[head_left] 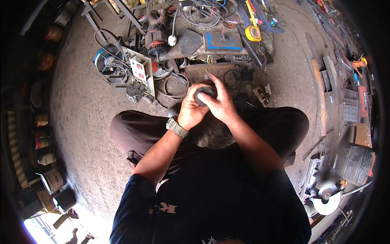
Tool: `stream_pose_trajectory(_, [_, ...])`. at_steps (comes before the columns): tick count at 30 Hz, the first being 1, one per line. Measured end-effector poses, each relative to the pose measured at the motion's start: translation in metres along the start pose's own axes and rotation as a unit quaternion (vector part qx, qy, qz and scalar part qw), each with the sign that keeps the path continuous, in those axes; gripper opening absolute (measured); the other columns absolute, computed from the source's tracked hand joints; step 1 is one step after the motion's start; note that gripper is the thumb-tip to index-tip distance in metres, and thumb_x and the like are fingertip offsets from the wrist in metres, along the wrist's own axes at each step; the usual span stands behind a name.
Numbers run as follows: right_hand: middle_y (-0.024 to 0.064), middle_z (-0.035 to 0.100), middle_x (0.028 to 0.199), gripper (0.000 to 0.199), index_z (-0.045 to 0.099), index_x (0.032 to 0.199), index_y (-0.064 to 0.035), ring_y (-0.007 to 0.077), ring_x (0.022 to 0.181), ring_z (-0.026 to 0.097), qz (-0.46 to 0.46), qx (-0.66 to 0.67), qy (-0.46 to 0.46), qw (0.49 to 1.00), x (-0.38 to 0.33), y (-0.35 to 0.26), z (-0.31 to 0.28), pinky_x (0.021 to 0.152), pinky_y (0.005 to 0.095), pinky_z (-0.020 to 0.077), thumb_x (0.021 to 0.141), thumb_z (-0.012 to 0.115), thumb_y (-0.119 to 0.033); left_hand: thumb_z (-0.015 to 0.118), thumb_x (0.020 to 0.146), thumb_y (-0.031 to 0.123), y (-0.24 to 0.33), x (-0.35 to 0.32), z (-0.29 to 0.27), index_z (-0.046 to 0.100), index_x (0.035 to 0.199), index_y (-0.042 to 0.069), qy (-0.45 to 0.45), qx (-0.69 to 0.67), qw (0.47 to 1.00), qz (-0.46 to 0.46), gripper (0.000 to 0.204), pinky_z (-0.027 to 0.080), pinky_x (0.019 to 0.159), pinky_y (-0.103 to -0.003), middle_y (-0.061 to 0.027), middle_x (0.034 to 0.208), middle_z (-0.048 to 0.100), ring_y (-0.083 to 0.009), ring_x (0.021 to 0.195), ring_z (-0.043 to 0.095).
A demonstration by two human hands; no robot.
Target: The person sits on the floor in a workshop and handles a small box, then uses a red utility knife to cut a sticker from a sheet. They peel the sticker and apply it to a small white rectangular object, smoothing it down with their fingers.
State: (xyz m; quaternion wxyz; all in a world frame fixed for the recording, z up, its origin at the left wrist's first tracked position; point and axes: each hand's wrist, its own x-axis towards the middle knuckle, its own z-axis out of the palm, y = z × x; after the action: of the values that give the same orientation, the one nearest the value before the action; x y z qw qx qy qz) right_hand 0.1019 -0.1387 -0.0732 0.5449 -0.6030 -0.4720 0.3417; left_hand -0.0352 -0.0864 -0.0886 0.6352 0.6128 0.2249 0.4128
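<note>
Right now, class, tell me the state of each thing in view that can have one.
Dark round piece, held
Left hand, closed around the piece
Right hand, thumb across the piece
Watch, strapped on the left wrist
Tape measure, blade partly out
White plug, unplugged
Blue-marked plate, lying flat

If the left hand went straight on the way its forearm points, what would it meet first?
Beyond the dark round piece that the left hand holds, probably the right hand, close against its far right side; depth is hard to judge here.
</note>
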Motion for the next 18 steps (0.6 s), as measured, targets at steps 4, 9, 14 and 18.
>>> stream_pose_trajectory(4, [0.0086, 0.066, 0.129, 0.048, 0.055, 0.146, -0.0013, 0.0158, 0.116, 0.064, 0.075, 0.083, 0.05, 0.992, 0.008, -0.001, 0.002, 0.103, 0.0338, 0.0517, 0.103, 0.071, -0.016, 0.088, 0.078, -0.005, 0.002, -0.001, 0.004, 0.06, 0.128, 0.009, 0.04, -0.015, 0.999, -0.016, 0.06, 0.049, 0.108, -0.037, -0.0083, 0.133, 0.063, -0.0229, 0.125, 0.06])
stream_pose_trajectory(9, [0.0127, 0.071, 0.131, 0.03, 0.065, 0.133, 0.0022, 0.0171, 0.118, 0.068, 0.088, 0.137, 0.049, 0.986, 0.017, 0.018, -0.041, 0.102, 0.0332, 0.053, 0.11, 0.06, -0.017, 0.088, 0.083, 0.0, 0.014, 0.005, -0.003, 0.056, 0.131, 0.01, -0.005, 0.092, 0.996, 0.012, 0.059, 0.049, 0.107, -0.034, -0.0095, 0.147, 0.057, -0.0175, 0.128, 0.057])
stream_pose_trajectory(14, [0.0188, 0.067, 0.135, 0.054, 0.062, 0.14, -0.0067, 0.0379, 0.125, 0.065, -0.016, -0.157, -0.082, 0.984, 0.001, -0.003, -0.05, 0.106, 0.0441, 0.0529, 0.088, 0.076, -0.011, 0.088, 0.081, -0.001, 0.014, 0.013, -0.003, 0.057, 0.132, 0.011, -0.013, 0.052, 0.998, 0.013, 0.061, 0.046, 0.112, -0.038, -0.0122, 0.153, 0.052, -0.0216, 0.136, 0.053])
stream_pose_trajectory(18, [0.0176, 0.065, 0.135, 0.058, 0.058, 0.141, -0.0075, 0.0386, 0.126, 0.063, -0.067, -0.169, -0.052, 0.982, -0.003, 0.002, -0.031, 0.105, 0.0454, 0.0534, 0.086, 0.076, -0.011, 0.088, 0.08, -0.003, 0.017, 0.016, 0.001, 0.057, 0.133, 0.012, -0.03, 0.053, 0.998, 0.029, 0.063, 0.045, 0.114, -0.039, -0.0135, 0.155, 0.05, -0.0244, 0.14, 0.051])
